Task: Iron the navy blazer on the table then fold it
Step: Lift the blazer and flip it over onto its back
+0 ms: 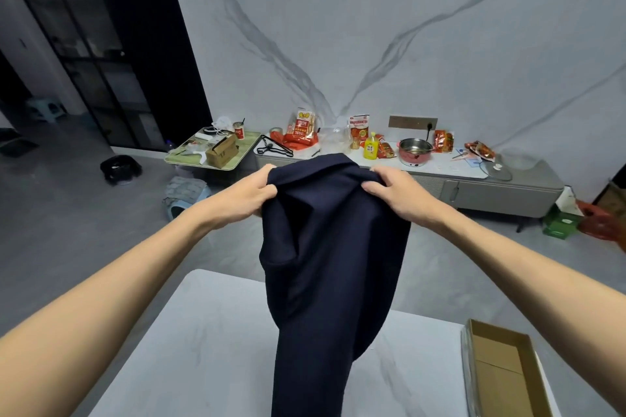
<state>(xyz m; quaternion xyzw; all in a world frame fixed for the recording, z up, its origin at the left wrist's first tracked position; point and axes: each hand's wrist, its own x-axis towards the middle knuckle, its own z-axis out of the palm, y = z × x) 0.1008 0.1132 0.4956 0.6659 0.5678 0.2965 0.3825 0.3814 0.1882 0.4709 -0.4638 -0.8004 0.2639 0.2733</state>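
Observation:
The navy blazer (332,264) hangs in the air in front of me, bunched at the top and trailing down past the bottom of the view over the white marble table (203,349). My left hand (250,195) grips its upper left corner with curled fingers. My right hand (396,191) pinches the upper right corner. Both arms are stretched forward, hands about level. No iron is in view.
An open cardboard box (504,369) sits on the table's right edge. Across the grey floor stands a low cabinet (474,186) holding snack bags, a yellow bottle (371,145), a pink pot (415,151) and a black hanger (274,145). A small green table (244,156) stands to its left.

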